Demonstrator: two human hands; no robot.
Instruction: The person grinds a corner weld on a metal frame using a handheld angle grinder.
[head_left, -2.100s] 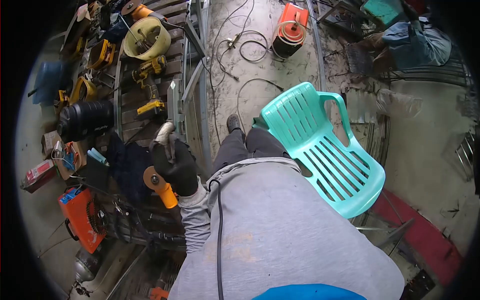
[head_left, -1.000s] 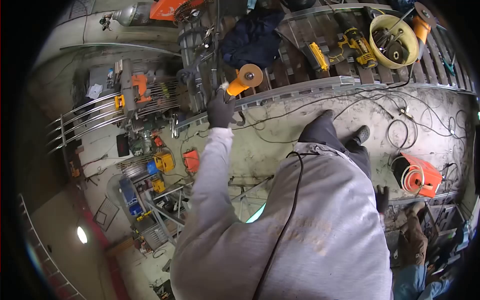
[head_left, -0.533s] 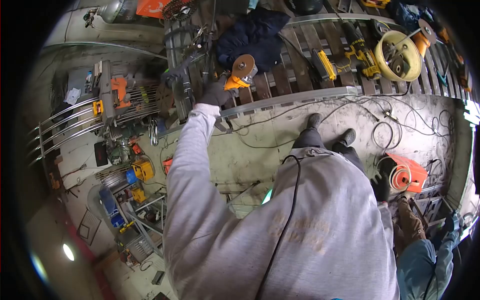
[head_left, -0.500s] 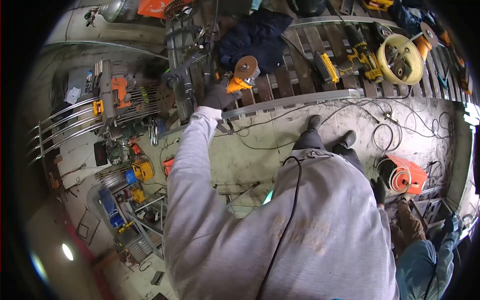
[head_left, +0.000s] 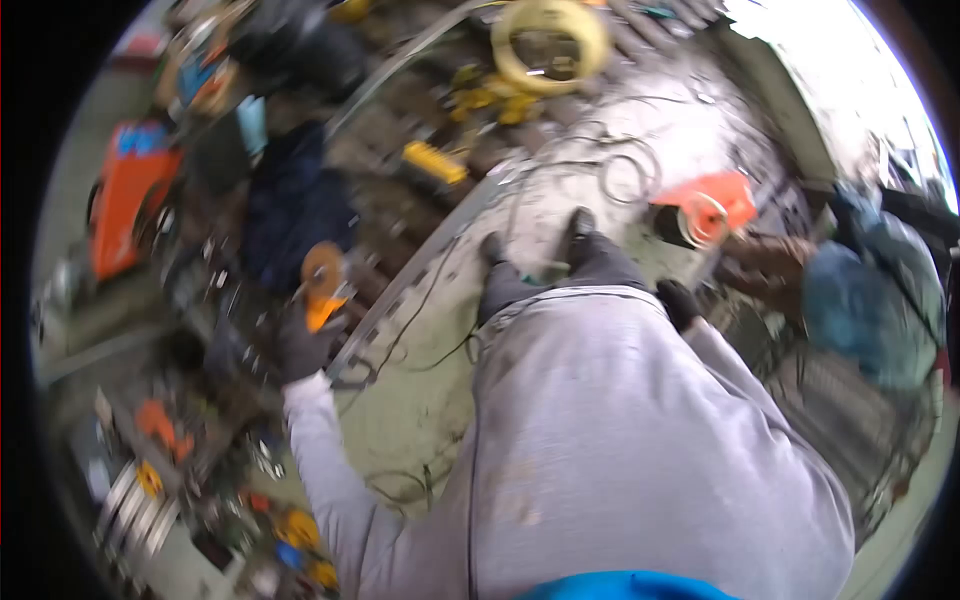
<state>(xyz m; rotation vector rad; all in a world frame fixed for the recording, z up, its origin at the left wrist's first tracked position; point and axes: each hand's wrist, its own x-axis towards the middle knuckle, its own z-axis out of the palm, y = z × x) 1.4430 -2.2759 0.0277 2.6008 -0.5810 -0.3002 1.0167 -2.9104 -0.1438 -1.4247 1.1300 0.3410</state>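
Note:
My left hand (head_left: pixel 303 342), in a dark glove, is closed round an orange angle grinder (head_left: pixel 322 308) at the edge of the slatted bench. The grinder's brown disc (head_left: pixel 323 268) faces up. Beside it lies a dark blue cloth or garment (head_left: pixel 295 215). My right hand (head_left: pixel 679 303), also in a dark glove, hangs by my right side, close to no tool; blur hides how its fingers lie.
On the bench (head_left: pixel 395 235) are a yellow battery pack (head_left: pixel 434 162) and a pale yellow ring-shaped container (head_left: pixel 500 45). Cables (head_left: pixel 625 170) loop over the floor near an orange machine (head_left: pixel 725 198). Another person in blue-green clothing (head_left: pixel 875 295) is at the right.
My view has swung to the right and blurred, so the bench now runs diagonally at the left. My left hand stays at the angle grinder. My right hand has come more into view.

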